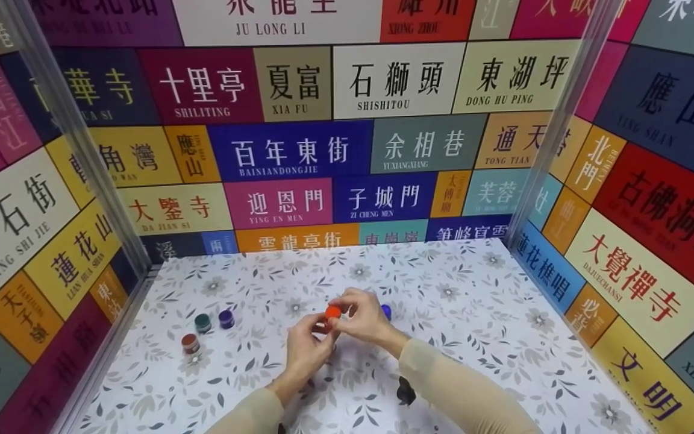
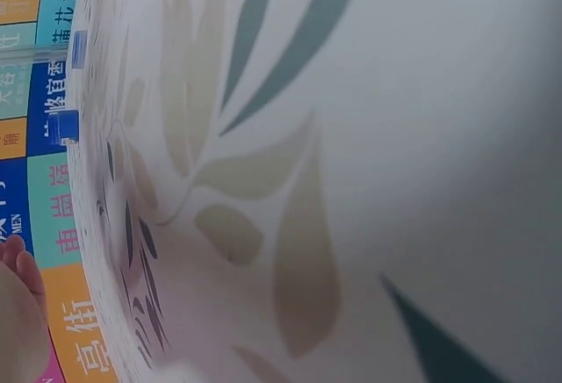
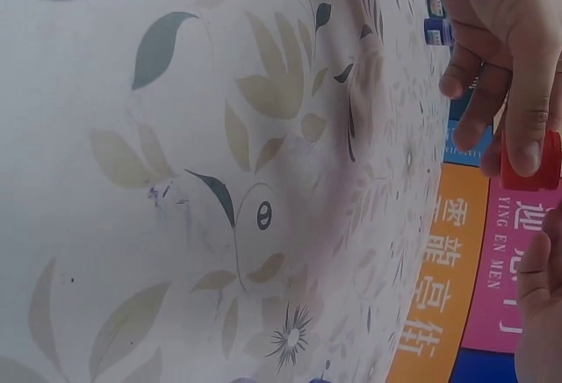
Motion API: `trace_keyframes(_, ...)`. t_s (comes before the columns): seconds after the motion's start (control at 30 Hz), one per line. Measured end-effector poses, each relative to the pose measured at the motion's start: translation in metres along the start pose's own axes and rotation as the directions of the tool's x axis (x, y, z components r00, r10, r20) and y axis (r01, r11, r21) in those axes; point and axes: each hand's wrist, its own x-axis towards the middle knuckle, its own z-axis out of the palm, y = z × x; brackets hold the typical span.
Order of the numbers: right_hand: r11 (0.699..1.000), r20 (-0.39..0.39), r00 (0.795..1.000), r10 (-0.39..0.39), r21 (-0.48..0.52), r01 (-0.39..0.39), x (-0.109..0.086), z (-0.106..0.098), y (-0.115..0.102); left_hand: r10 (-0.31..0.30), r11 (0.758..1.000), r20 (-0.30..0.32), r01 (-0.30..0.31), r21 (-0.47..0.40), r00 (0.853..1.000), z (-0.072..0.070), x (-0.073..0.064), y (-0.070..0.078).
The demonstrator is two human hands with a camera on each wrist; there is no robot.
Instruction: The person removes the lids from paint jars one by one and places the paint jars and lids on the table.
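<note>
In the head view, a small jar with a red-orange lid (image 1: 333, 312) is held up between both hands over the middle of the table. My left hand (image 1: 308, 343) grips it from the left and below. From the right, my right hand (image 1: 364, 316) has thumb and fingers at its lid. The right wrist view shows the left thumb pressed along the red jar (image 3: 546, 172), with the right fingers (image 3: 534, 273) close below. A blue jar (image 1: 387, 311) stands just behind the right hand, partly hidden. Two blue jars (image 2: 63, 127) appear in the left wrist view.
On the left of the table stand a brown-red jar (image 1: 190, 343), a green jar (image 1: 203, 322) and a purple jar (image 1: 226, 319). A leaf-patterned cloth (image 1: 479, 361) covers the table. Walls with colourful sign panels (image 1: 290, 150) enclose three sides. Something dark (image 1: 406, 392) hangs under the right sleeve.
</note>
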Motion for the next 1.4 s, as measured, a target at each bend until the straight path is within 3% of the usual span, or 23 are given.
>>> trace_keyframes(0.23,0.999,-0.04,0.998,0.042,0.016,-0.041,-0.003,-0.005,0.002,0.022,0.999,-0.005,-0.022,0.03,1.0,0.002,0.003,0.001)
trace_keyframes(0.47,0.992,-0.04,0.991,0.126,0.004,-0.126,-0.007,-0.013,0.003,-0.016,0.999,-0.002,0.016,0.049,1.0,0.005,0.006,0.001)
trace_keyframes(0.8,0.998,-0.087,0.995,0.051,-0.021,-0.053,-0.017,-0.016,0.015,-0.031,0.997,-0.003,0.031,0.074,1.0,0.011,0.01,0.001)
trace_keyframes(1.4,0.994,-0.079,0.994,0.075,-0.077,-0.082,-0.042,-0.021,0.028,-0.054,0.997,0.009,0.054,0.062,0.998,0.026,0.017,0.002)
